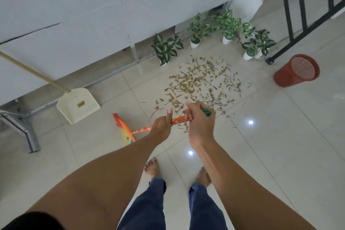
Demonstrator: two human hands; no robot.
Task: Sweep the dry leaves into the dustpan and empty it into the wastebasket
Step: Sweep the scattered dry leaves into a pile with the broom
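Observation:
Dry brown leaves lie scattered on the tiled floor ahead of me. Both hands hold an orange broom handle: my left hand grips it lower down, my right hand grips near its green top end. The broom's orange head with coloured bristles rests on the floor to my left, away from the leaves. A cream dustpan with a long wooden handle stands on the floor at the left. A red mesh wastebasket stands at the right, beyond the leaves.
Several potted plants in white pots line the far side of the leaves. A grey bench or counter with metal legs runs along the left. A black metal railing rises at upper right. My bare feet stand on the tiles.

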